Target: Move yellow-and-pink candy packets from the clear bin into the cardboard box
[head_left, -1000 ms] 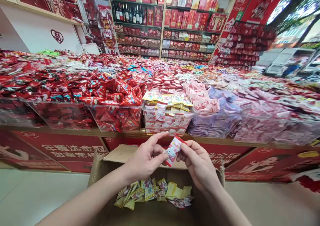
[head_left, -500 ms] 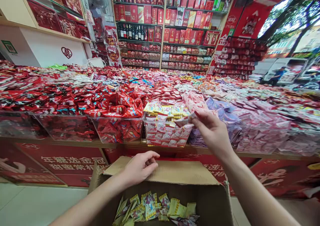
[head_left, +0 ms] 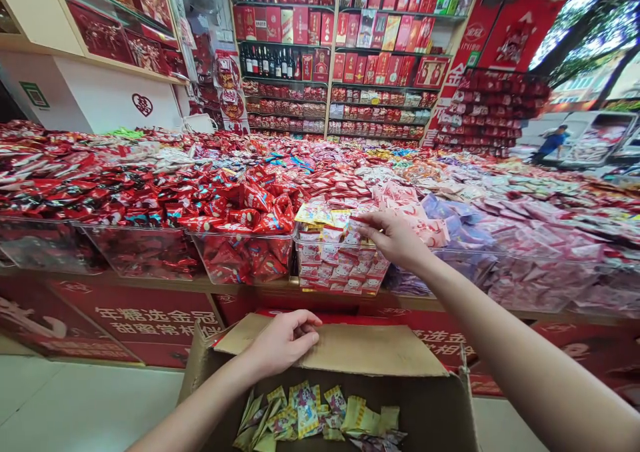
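Note:
My right hand [head_left: 395, 235] reaches over the clear plastic bin [head_left: 345, 265] of pink-and-white and yellow candy packets. Its fingertips are pinched on a small candy packet [head_left: 357, 220] at the top of the pile, which they partly hide. Below, my left hand [head_left: 287, 339] hovers at or rests on the flap [head_left: 365, 349] of a cardboard box; contact is unclear. Its fingers curl loosely, with a gap to the thumb and nothing visible in them. Inside the open box lie loose yellow candy packets [head_left: 307, 412].
Red candy packets [head_left: 260, 202] fill the bin to the left. Purple packets [head_left: 450, 222] and pink packets [head_left: 530, 259] lie to the right. Heaps of wrapped sweets stretch back toward the shelves [head_left: 330, 59]. A person in blue [head_left: 550, 144] is outside at the far right.
My right hand has moved left and slightly down, bringing the packet from above the bin's right side onto the pile. The left hand stays by the flap. The view has shifted slightly.

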{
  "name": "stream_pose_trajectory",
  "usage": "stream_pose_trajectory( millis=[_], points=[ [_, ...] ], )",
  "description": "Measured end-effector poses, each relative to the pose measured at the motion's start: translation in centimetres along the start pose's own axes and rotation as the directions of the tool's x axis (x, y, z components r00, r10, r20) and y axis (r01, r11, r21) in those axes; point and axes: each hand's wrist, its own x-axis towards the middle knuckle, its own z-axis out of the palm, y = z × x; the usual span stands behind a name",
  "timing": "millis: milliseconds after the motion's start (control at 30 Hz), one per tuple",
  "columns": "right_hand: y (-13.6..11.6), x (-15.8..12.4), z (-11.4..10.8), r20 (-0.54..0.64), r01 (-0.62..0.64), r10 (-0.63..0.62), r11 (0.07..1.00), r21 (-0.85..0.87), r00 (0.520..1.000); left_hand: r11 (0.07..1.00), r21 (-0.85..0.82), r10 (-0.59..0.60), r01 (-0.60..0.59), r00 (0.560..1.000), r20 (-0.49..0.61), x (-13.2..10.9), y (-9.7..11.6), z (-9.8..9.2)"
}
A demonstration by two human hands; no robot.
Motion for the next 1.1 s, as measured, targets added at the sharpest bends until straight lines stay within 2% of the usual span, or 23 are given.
stream_pose_trajectory(
  millis=[200,367,533,633,733,933,1100],
  points=[
    [0.4,-0.1,0.3,0.061,0.04,-0.035,0.995,-0.091,0.998,0.998,0.05,0.027,-0.027,1.0,-0.007,-0.1,0.0,0.1],
    [0.3,0.1,0.2,0.163,0.075,-0.041,0.976,-0.205,0.986,0.997,0.071,0.03,-0.029,1.0,-0.009,-0.2,0.1,0.1],
    [0.1,0.7,0.0,0.165,0.014,0.009,0.99,-0.143,0.986,0.997,0.073,0.029,-0.028,1.0,-0.012,-0.1,0.2,0.2],
    [-0.5,1.2,0.1,0.215,-0.004,0.04,0.986,-0.165,0.976,0.997,0.074,0.024,-0.024,1.0,-0.012,-0.1,0.1,0.3],
    [-0.9,1.8,0.4,0.259,0.012,0.035,0.985,-0.175,0.965,0.997,0.076,0.026,-0.025,1.0,-0.013,-0.1,0.1,0.3],
    [-1.1,2.2,1.3,0.19,0.023,-0.009,0.997,-0.073,0.982,0.994,0.101,0.043,-0.04,0.999,-0.02,-0.2,0.2,0.3],
    [-1.2,2.2,1.4,0.214,0.024,-0.035,0.998,0.057,0.976,0.993,0.113,0.044,-0.041,0.999,-0.026,-0.3,0.3,0.3]
  ],
)
